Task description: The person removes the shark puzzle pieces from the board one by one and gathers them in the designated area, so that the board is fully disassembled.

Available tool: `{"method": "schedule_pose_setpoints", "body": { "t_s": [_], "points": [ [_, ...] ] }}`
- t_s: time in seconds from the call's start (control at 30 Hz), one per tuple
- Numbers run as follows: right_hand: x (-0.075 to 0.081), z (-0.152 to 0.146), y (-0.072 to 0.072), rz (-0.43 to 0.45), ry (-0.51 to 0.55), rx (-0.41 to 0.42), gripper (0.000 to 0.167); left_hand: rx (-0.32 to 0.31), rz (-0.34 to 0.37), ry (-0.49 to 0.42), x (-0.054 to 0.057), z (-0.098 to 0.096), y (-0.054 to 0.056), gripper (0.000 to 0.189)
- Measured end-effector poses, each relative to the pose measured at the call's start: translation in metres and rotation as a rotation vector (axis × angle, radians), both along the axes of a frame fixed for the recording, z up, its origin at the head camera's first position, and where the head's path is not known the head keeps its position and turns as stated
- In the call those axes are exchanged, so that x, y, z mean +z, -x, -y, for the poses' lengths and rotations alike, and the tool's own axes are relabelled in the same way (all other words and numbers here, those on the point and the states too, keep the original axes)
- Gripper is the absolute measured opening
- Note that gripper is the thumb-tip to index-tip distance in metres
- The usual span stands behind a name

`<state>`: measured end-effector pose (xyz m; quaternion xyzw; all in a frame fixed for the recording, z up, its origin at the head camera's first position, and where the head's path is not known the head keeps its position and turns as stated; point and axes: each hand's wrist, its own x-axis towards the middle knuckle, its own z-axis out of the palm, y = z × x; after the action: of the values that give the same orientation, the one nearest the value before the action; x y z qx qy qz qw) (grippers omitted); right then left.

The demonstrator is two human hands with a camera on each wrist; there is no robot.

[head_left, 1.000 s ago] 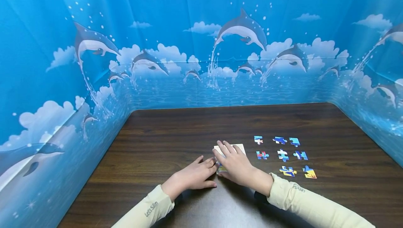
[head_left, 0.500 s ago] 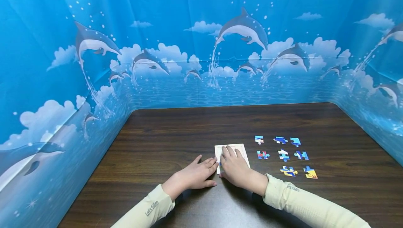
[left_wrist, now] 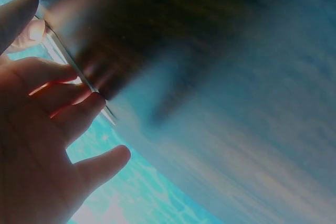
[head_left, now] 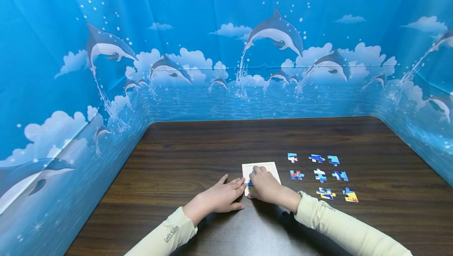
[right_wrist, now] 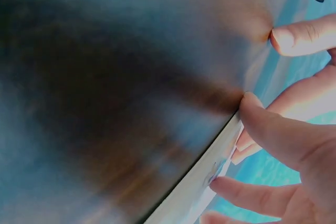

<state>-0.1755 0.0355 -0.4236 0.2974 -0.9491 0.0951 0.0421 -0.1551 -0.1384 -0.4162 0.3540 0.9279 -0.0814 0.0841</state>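
Observation:
A small white square puzzle board [head_left: 270, 166] lies on the dark wooden table in the head view. My left hand [head_left: 223, 196] rests flat with spread fingers, its fingertips right at the board's left edge. Over the board is my right hand [head_left: 265, 185], fingers bent and fingertips down on its surface, thumb near the front edge. A blue-and-yellow puzzle piece [head_left: 250, 187] shows inside the board's lower left. In the right wrist view, the index fingertip touches a small bluish patch on the board [right_wrist: 197, 182]; thumb and index finger are well apart. The right hand hides much of the board.
Several loose puzzle pieces [head_left: 320, 175] lie spread in rows right of the board. One yellow piece [head_left: 350, 195] is nearest the front right. A blue dolphin-print curtain [head_left: 219, 71] encloses the table's [head_left: 191, 150] back and sides.
My right hand has drawn back a little toward me across the board, its fingers going from stretched out to bent, uncovering more white board. The left hand stays in place.

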Motion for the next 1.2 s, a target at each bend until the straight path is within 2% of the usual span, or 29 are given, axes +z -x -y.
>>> {"method": "schedule_pose_setpoints", "body": {
  "t_s": [0.17,0.3,0.37,0.47,0.6,0.8,1.0,1.2],
  "points": [
    [0.003,0.001,0.002,0.068,0.127,0.019,0.044,-0.001,0.001,0.003,0.002,-0.001,-0.002,0.064],
    [0.005,0.004,0.002,0.119,0.176,-0.058,0.054,0.001,0.002,0.004,0.002,-0.001,-0.002,0.064],
    [0.005,0.004,0.002,0.127,0.174,-0.101,0.051,-0.001,0.000,0.005,0.002,-0.001,-0.002,0.063],
    [0.005,0.004,0.002,0.129,0.187,-0.123,0.042,-0.003,-0.003,0.007,0.003,-0.001,-0.003,0.063],
    [0.005,0.004,0.004,0.138,0.219,-0.110,0.041,-0.003,-0.008,0.015,0.002,-0.001,-0.003,0.062],
    [0.005,0.003,0.007,0.212,0.255,-0.111,0.050,-0.002,-0.012,0.013,0.000,-0.001,-0.004,0.062],
    [0.006,0.003,0.006,0.179,0.264,-0.057,0.050,-0.007,-0.026,0.015,0.000,-0.001,-0.004,0.062],
    [0.013,0.002,0.006,0.164,0.193,-0.054,0.042,-0.009,-0.012,0.008,0.000,-0.001,-0.003,0.062]
  ]
}}
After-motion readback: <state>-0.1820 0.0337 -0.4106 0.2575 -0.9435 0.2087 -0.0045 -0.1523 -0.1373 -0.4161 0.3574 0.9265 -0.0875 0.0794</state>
